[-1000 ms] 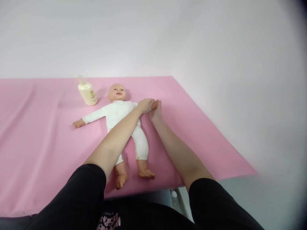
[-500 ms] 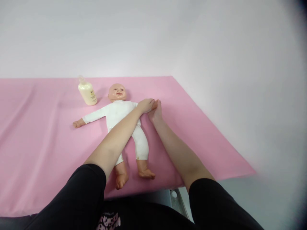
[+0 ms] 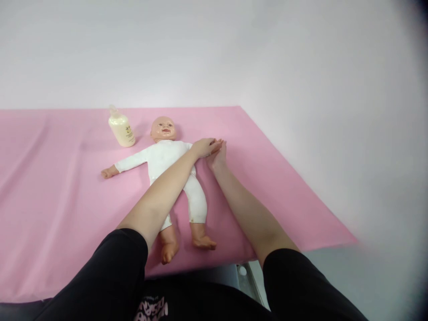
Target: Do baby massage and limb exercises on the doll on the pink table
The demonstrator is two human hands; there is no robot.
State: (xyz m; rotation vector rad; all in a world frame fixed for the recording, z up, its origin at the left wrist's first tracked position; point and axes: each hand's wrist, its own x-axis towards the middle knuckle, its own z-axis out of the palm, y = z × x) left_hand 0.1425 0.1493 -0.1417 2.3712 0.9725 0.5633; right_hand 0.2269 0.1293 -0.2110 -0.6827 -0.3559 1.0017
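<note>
— Doll (image 3: 167,165) is lying face-up on the pink counter (image 3: 50,187); left hand (image 3: 203,147) and right hand (image 3: 218,157) are clasping its far-right arm.
— Tugging risks dragging it toward the bottle (image 3: 121,129).

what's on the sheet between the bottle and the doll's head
Nothing: in the head view only bare pink sheet separates the bottle from the doll.
</note>
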